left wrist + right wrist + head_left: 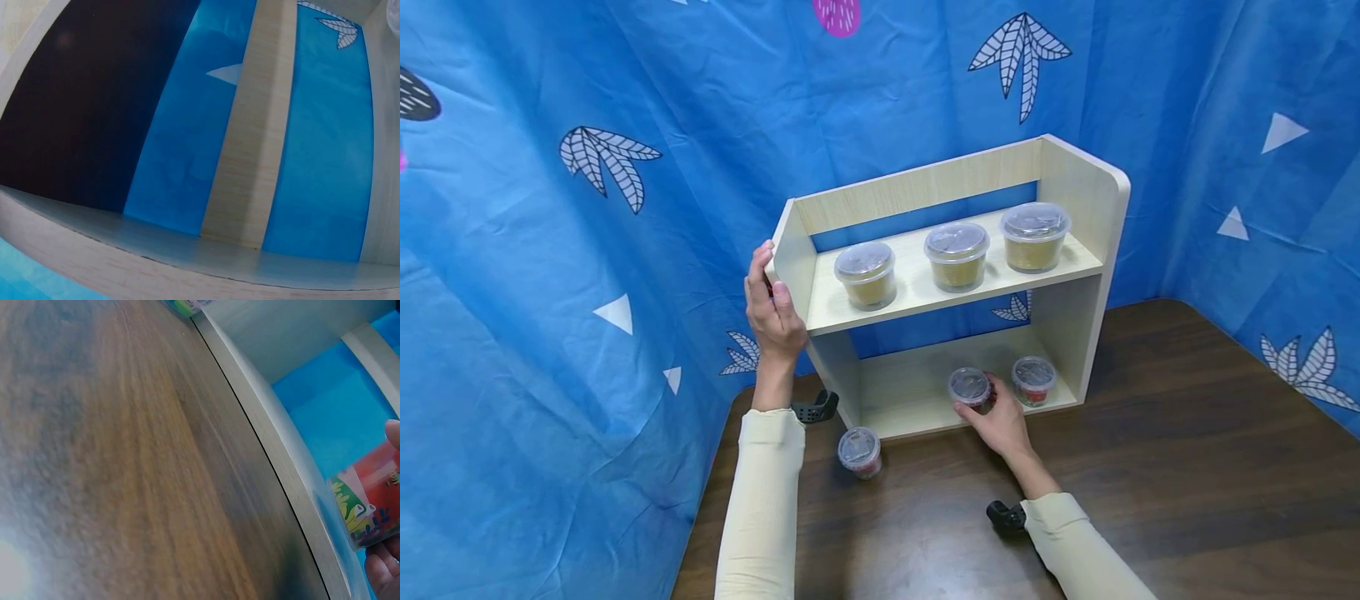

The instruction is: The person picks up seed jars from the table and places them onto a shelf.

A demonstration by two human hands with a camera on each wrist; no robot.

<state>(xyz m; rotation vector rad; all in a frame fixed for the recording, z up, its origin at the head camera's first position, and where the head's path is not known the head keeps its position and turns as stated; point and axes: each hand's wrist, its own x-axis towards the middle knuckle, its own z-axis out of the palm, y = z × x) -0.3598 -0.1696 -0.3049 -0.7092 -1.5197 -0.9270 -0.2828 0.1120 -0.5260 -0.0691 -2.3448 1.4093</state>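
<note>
My right hand [1002,423] grips a small round lidded tub [970,387] just above the lower shelf board. In the right wrist view, fingertips [382,569] touch the base of this tub [370,503], whose side carries a red and green cartoon print. To its right, a similar small tub [1033,379] stands on the lower board. My left hand [775,321] rests at the outer left side of the pale wooden shelf [917,321], fingers pointing up and thumb near the panel's front edge. A third small tub [860,452] sits on the table by the shelf's left foot.
Along the upper board stand three larger lidded tubs with yellowish contents: left tub [867,275], middle tub [957,255] and right tub [1034,236]. The dark wooden table [1210,467] extends rightward. Behind hangs a blue patterned curtain [700,108].
</note>
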